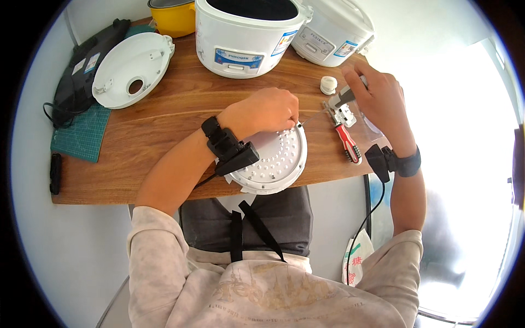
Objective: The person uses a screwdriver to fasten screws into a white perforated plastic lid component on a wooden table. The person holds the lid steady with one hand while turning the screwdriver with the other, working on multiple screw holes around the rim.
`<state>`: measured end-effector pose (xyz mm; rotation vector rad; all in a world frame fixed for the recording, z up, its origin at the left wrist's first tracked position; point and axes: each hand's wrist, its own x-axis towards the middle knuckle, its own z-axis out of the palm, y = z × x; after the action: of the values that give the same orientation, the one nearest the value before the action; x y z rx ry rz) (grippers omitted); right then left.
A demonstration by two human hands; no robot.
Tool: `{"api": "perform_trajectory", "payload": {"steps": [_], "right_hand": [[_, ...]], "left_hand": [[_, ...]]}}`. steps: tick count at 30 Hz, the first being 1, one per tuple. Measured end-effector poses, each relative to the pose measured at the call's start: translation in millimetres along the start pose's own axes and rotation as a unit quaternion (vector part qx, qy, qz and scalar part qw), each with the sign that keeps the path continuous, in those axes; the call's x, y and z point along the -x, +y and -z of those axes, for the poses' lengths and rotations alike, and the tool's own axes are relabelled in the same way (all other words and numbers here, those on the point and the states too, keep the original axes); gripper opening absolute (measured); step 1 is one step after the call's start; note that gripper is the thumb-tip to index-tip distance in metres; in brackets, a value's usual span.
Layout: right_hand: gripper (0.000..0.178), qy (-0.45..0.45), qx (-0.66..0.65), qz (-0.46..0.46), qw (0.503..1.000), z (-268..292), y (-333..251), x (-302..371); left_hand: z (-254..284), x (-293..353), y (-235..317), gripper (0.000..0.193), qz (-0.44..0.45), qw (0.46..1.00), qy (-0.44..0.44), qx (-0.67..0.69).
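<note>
A round white rice cooker lid part (262, 175) with a dimpled metal inner plate lies at the table's front edge. My left hand (268, 112) rests over its far side, fingers closed and pinched at the rim; what they pinch is too small to make out. In my right hand (383, 101) is a screwdriver (343, 98) with a grey and white handle. Its thin shaft slants down to the left, the tip by a dark spot on the rim beside my left fingertips. Both wrists wear black strapped devices.
A red, black and white handled tool (349, 145) lies right of the lid part, below a white plastic piece (344, 116) and a round white cap (328, 85). Behind stand two white rice cookers (246, 57) (322, 41), a yellow pot (174, 21), a white lid shell (117, 71) and a green mat (82, 134).
</note>
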<state>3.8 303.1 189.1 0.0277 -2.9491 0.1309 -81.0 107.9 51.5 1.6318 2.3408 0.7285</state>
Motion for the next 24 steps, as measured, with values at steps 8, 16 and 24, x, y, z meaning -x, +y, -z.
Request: {"api": "perform_trajectory", "payload": {"steps": [8, 16, 24], "right_hand": [[0.02, -0.057, -0.155, 0.103, 0.981, 4, 0, 7], [0.023, -0.089, -0.176, 0.118, 0.973, 12, 2, 17], [0.021, -0.033, -0.086, 0.167, 0.982, 13, -7, 13]], "left_hand": [[0, 1, -2, 0.02, 0.002, 1.0, -0.006, 0.025], [1, 8, 0, 0.047, -0.001, 0.998, -0.052, 0.028], [-2, 11, 10, 0.064, 0.008, 0.998, -0.061, -0.01]]}}
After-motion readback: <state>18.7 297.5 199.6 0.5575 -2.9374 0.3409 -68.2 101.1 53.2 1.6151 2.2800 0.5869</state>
